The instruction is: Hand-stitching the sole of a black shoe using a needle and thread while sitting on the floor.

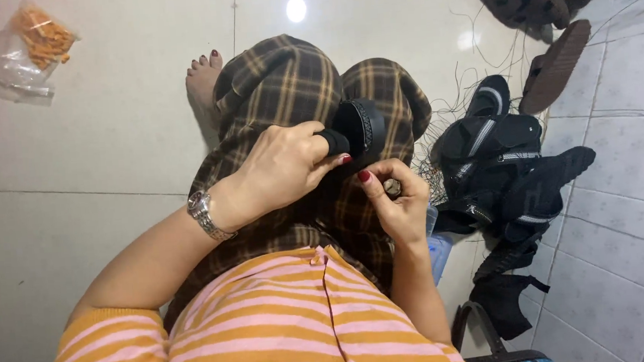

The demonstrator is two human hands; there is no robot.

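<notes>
Left hand [284, 168] grips a black shoe upper [360, 130] over the plaid lap [286, 79]; right hand [397, 195] just below it, pinched shut — on what, I cannot tell. Right of the lap, a heap of black uppers [507, 169] — finished or waiting, unclear.

Matt black sandal [360, 130], metal wristwatch [203, 212], glossy floor tiles [110, 127], checked cloth trousers [286, 79]
</notes>
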